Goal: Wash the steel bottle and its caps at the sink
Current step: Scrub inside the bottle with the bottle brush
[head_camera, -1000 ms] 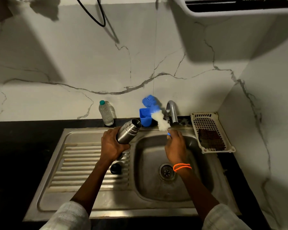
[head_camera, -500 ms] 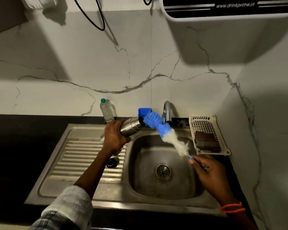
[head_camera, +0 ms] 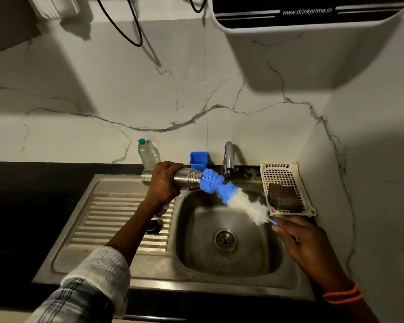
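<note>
— Fingers (head_camera: 166, 183) of the left hand (head_camera: 162, 184): what are they doing?

— Curled tight around the middle of the steel bottle (head_camera: 187, 180), which lies nearly level above the back edge of the sink (head_camera: 63, 259), mouth pointing right.

— How does the bottle look?

— Brushed steel, uncapped, with ridged threads at the neck. Its base sticks out to the left of the hand. Below it, on the ribbed draining board (head_camera: 117, 220), sits a small dark round cap (head_camera: 154, 226); a second piece just above it is mostly hidden by the forearm.

— And behind?

— On the black bench (head_camera: 44, 183) against the marble wall stands a clear plastic water bottle (head_camera: 147, 155) with a green top, then a blue plastic cup (head_camera: 198, 160), then the curved steel tap (head_camera: 229, 157).

— What about the brush?

— A long bottle brush (head_camera: 233, 197), blue bristles at the tip and white ones nearer the handle, slants down to the right over the basin (head_camera: 250, 259). Its blue tip is at the bottle's mouth; I cannot tell how far in it goes.

— Right side?

— The right hand (head_camera: 306, 248) pinches the brush's thin handle, fingers closed on it, an orange band (head_camera: 342, 296) at the wrist. Above it a cream perforated tray (head_camera: 275, 173) holds a dark brown scrubbing pad (head_camera: 282, 197).
</note>
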